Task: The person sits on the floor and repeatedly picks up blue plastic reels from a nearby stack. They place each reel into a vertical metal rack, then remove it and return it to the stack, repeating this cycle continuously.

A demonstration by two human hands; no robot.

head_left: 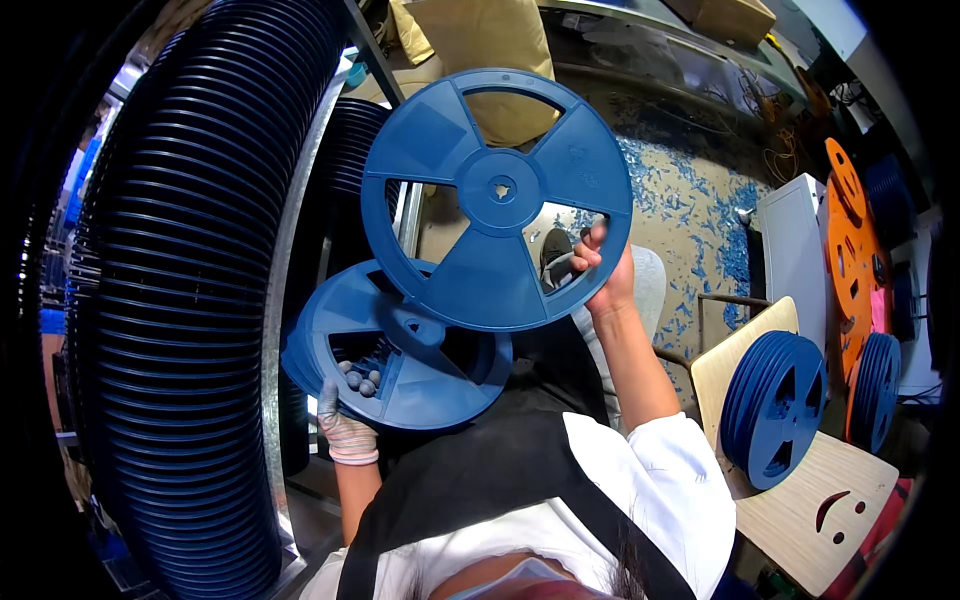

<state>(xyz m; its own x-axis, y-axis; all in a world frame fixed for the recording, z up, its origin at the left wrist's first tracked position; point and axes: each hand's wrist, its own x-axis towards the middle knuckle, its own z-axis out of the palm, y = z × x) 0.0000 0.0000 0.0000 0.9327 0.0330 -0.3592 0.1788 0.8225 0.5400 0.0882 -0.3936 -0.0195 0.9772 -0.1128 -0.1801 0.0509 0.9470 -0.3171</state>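
My bare right hand (610, 268) grips the right rim of a large blue plastic reel disc (480, 280), fingers curled through one of its cut-out windows. This disc has wide solid sectors, open windows and a small notched hole in its hub. Beneath it, at lower left, is a second blue reel disc (420, 385), partly covered. My left hand (348, 435), in a pale glove with grey fingertips, holds that disc by its left edge. The thumb lies outside the rim and the fingertips show through a window. Whether the lower disc is single or stacked, I cannot tell.
A long row of dark blue discs (190, 300) fills a metal-edged rack on the left. At right, several blue reels (780, 405) lean on a wooden chair (840, 500), near an orange board (848, 265) and a white cabinet (793, 245). Blue scraps (715, 225) litter the floor.
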